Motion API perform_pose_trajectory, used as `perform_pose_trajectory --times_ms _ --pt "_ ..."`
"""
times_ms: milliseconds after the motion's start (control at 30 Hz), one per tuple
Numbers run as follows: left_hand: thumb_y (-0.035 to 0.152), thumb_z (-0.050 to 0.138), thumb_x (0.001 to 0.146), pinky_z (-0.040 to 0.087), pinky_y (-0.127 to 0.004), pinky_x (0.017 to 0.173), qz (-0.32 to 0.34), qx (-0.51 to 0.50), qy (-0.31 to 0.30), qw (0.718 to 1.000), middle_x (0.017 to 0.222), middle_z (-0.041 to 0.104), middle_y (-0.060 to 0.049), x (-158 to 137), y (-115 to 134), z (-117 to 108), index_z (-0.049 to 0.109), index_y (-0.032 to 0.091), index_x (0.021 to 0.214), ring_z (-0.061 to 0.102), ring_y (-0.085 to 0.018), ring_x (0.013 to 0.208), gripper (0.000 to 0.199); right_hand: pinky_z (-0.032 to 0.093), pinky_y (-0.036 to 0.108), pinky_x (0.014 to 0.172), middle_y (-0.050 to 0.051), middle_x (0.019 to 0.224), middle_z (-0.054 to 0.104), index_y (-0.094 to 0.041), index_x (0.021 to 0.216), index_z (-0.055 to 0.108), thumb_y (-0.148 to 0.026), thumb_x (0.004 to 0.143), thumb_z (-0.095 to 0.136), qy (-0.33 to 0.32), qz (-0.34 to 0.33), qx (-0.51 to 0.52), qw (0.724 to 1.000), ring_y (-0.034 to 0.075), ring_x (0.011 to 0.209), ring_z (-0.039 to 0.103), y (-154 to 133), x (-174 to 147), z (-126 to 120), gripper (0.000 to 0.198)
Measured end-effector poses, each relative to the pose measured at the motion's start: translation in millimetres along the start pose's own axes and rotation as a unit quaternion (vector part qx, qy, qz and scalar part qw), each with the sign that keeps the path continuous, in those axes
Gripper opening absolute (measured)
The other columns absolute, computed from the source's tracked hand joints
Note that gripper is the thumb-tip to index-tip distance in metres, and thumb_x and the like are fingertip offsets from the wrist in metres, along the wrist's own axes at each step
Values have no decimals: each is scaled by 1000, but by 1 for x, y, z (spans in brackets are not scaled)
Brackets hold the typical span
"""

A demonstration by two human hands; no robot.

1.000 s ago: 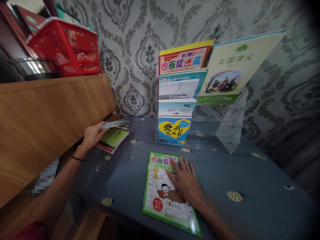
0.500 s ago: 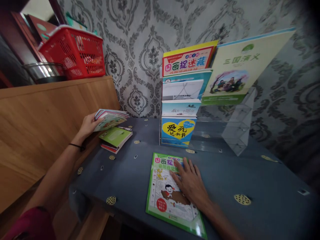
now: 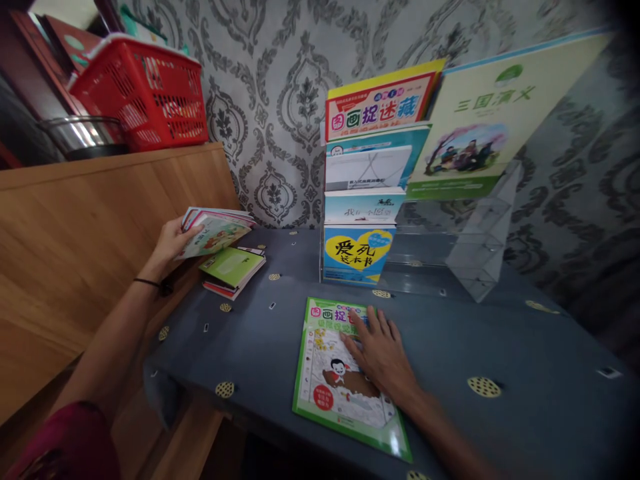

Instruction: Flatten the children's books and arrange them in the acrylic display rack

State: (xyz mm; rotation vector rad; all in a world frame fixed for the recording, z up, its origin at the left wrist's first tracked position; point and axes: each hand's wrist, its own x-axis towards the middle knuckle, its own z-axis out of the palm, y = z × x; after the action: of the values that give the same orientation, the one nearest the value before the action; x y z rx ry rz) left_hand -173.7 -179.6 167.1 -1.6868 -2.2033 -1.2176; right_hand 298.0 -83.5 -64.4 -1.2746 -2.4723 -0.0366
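Observation:
My left hand (image 3: 173, 241) grips several thin books (image 3: 217, 233) by their left edge, thumb on the top cover. They are tilted just above a small stack topped by a green book (image 3: 234, 268). With fingers spread, my right hand (image 3: 383, 353) lies flat on the upper right of a green-bordered picture book (image 3: 345, 407), covering part of its title. Behind that book, a clear acrylic rack (image 3: 475, 260) holds a blue book with a yellow heart (image 3: 357, 253), a pale blue book (image 3: 363, 209), and several others above. A large cream-and-green book (image 3: 480, 120) leans at its right.
The table (image 3: 260, 353) has a dark blue cloth with pineapple prints. A wooden partition (image 3: 110, 247) borders it at left, carrying a red plastic basket (image 3: 150, 97) and a metal pot (image 3: 83, 133). Patterned wallpaper (image 3: 280, 100) rises behind.
My left hand has drawn the books slightly left, lifting them a little off the green stack. The right hand stays flat on the picture book. The view has shifted slightly.

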Motion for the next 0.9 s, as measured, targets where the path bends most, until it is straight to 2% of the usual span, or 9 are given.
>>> perform_pose_trajectory --times_ms 167,333,900 --pt "70 73 63 46 -24 55 -13 -76 37 996 78 68 -2 0 0 2 70 14 97 59 -17 65 65 36 56 112 21 150 52 -18 142 58 -52 100 40 5 -6 -15 1000 40 140 45 -2 -1 -1 56" --pt "67 76 60 44 -23 52 -28 -86 48 995 73 67 -1 1 2 2 71 13 94 56 -15 60 64 36 57 112 21 149 53 -19 142 58 -53 100 41 11 -2 -8 1000 41 140 45 -2 0 0 57" --pt "74 76 59 46 -24 56 -14 -86 11 996 77 68 -2 1 4 2 70 13 99 56 -16 63 73 38 56 110 25 148 52 -16 140 60 -51 99 46 5 -10 -33 999 43 139 47 -4 0 -5 56"
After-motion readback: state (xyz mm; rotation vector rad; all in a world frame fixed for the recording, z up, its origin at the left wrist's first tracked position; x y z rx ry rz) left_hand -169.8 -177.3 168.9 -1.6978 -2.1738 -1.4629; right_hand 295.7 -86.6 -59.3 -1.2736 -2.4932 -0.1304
